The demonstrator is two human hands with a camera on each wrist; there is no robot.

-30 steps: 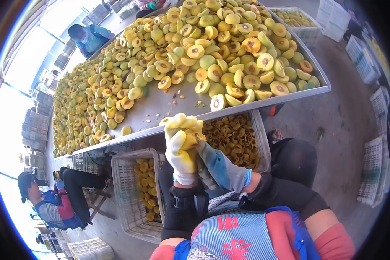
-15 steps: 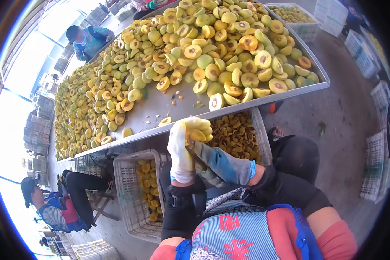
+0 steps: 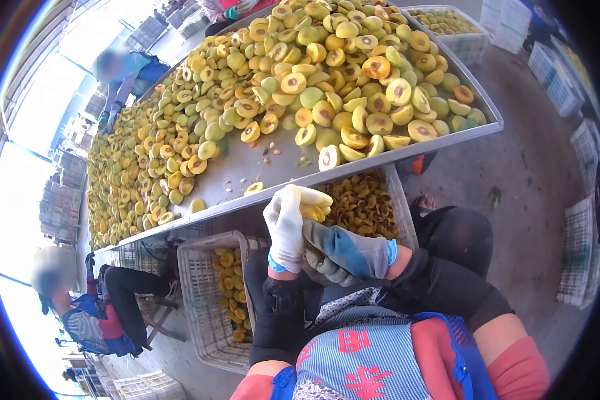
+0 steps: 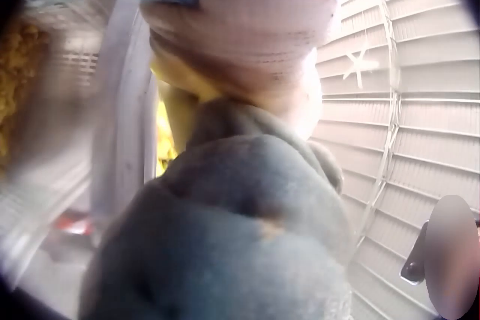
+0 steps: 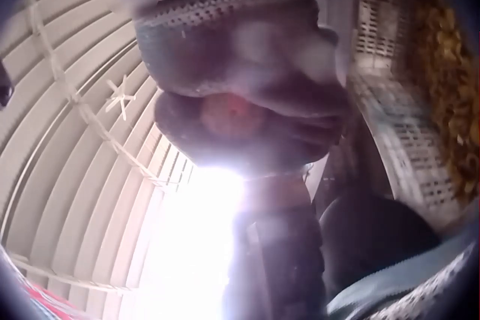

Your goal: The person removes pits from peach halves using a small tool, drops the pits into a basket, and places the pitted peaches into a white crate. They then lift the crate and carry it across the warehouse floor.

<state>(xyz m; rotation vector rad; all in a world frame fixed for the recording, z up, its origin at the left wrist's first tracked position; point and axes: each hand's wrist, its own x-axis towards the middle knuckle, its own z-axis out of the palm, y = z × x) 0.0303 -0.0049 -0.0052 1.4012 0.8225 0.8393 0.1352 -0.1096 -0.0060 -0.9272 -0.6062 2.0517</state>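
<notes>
Fruit (image 3: 311,208), yellow, sits at frame centre, wrapped by the curled fingers of the left hand (image 3: 285,230). The right hand (image 3: 343,250) is fisted just under it, around what I cannot tell. This looks like mid-pitting, and the next move calls for a firm hold and a clean twist. Above is a metal table (image 3: 380,160) heaped with halves (image 3: 327,87). Just below the table is a crate (image 3: 399,200), and at right a concrete floor (image 3: 533,173).

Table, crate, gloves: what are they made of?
Table: probably sheet metal, dull grey with a folded rim. Crate: white moulded plastic, by its lattice walls. Left glove, gripping a fruit half: white knit fabric, stained yellow. Right glove: grey-blue, knit cuff; palm coating unclear.
</notes>
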